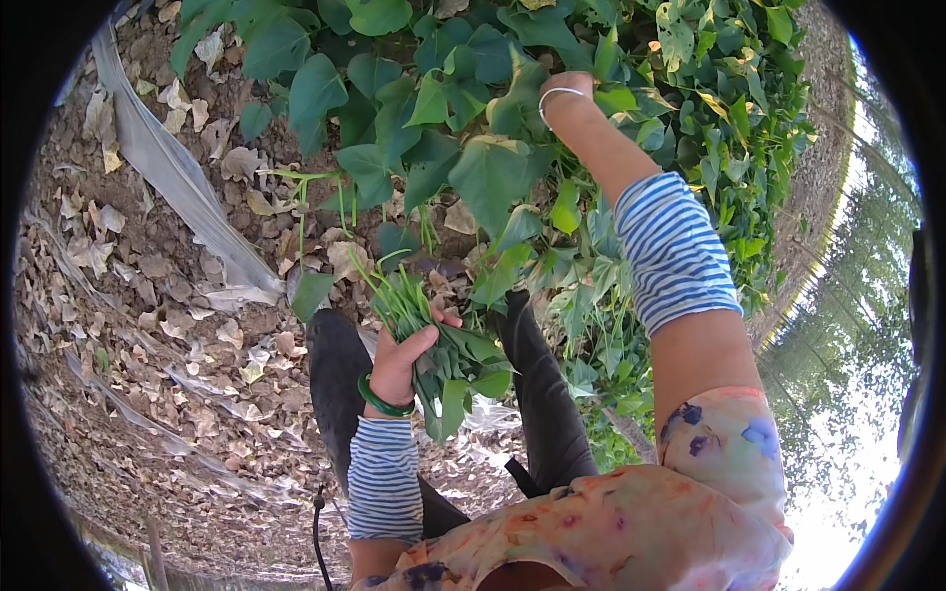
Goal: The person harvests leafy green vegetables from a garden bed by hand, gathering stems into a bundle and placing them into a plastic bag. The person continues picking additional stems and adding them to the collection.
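Note:
My left hand (399,362) is closed around a bunch of green leaves with long stems (443,369). The cut or picked stem ends point up and away from me, and the leaf blades hang below the thumb. My right hand (573,83) reaches into the leafy vine plants (488,177), which look like sweet potato. Foliage hides its fingers, so what they touch cannot be made out. A green bangle (384,399) circles my left wrist, a silver one (548,100) my right.
Dry leaves (229,332) litter the brown soil on the left. A strip of pale plastic film (170,162) runs across it. Several bare stems (301,214) stand at the vines' edge. My dark-trousered legs (547,399) are below the plants. Trees (835,354) rise at the right.

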The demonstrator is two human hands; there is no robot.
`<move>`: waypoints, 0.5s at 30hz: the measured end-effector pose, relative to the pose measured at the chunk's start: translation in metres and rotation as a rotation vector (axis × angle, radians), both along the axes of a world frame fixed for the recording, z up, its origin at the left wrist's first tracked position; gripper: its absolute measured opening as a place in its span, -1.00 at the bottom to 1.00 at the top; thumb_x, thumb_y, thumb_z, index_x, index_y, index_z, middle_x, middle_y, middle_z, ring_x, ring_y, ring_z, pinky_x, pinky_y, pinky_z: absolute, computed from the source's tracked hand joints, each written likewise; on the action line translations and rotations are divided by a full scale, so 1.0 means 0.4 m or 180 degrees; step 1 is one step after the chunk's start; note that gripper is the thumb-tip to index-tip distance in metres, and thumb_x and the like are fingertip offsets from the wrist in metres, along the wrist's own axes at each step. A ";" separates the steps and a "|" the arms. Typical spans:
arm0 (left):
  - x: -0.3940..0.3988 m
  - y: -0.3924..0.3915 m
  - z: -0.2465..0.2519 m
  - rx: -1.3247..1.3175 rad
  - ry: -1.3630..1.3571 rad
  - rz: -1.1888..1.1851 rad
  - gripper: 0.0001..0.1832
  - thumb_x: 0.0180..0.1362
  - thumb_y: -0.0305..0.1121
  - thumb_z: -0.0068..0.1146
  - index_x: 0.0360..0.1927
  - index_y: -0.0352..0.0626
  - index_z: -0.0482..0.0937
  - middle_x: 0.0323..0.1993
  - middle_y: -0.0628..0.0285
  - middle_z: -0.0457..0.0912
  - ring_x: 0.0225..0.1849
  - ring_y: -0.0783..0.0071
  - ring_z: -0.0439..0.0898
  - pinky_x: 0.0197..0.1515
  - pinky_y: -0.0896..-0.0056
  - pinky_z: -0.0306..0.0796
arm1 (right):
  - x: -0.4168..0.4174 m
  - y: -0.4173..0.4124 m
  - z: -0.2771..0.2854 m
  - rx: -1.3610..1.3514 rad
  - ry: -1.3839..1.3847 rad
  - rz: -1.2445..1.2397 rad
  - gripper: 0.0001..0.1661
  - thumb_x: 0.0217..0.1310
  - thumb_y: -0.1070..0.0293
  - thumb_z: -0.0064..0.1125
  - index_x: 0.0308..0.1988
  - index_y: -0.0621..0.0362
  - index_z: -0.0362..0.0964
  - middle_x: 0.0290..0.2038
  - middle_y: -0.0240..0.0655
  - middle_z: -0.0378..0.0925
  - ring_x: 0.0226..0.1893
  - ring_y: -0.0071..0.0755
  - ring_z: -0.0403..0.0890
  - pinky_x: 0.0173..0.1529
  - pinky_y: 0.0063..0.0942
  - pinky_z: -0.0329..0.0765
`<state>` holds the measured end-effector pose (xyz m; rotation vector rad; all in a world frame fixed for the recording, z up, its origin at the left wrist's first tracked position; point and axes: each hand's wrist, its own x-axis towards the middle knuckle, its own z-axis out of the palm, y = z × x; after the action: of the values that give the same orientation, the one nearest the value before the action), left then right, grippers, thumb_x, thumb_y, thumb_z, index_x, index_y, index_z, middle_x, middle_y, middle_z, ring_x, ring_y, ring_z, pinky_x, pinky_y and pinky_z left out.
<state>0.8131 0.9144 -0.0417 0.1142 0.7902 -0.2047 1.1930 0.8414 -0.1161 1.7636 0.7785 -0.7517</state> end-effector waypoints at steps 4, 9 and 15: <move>-0.003 -0.007 0.001 0.0046 0.0022 -0.0014 -0.74 0.09 -0.45 0.14 -0.15 -0.28 0.44 -0.18 -0.03 0.58 -0.19 0.29 0.61 -0.11 0.27 0.55 | 0.056 -0.034 -0.006 -0.0009 0.0147 -0.0733 -0.64 0.12 0.35 0.16 -0.03 0.07 0.54 0.03 -0.32 0.54 0.03 -0.15 0.56 -0.02 -0.23 0.53; -0.006 0.000 0.007 0.0124 0.0041 0.0049 -0.75 0.10 -0.45 0.13 -0.15 -0.28 0.45 -0.18 -0.02 0.58 -0.19 0.30 0.61 -0.12 0.28 0.54 | 0.035 -0.099 0.002 0.0061 0.0212 -0.1104 -0.65 0.16 0.41 0.03 -0.03 0.07 0.53 0.01 -0.24 0.54 0.02 -0.15 0.56 -0.05 -0.27 0.55; -0.013 0.000 0.003 0.0086 0.0092 0.0026 -0.74 0.08 -0.46 0.15 -0.14 -0.26 0.47 -0.19 0.00 0.59 -0.20 0.34 0.60 -0.12 0.30 0.54 | 0.028 -0.367 -0.141 0.1092 0.1993 0.0566 -0.74 0.07 0.37 0.09 -0.20 0.05 0.60 -0.19 -0.19 0.61 -0.14 -0.15 0.60 -0.03 -0.34 0.51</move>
<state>0.8077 0.9145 -0.0404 0.1339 0.8221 -0.1884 1.2042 0.6947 -0.1727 1.7294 1.5378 -1.1171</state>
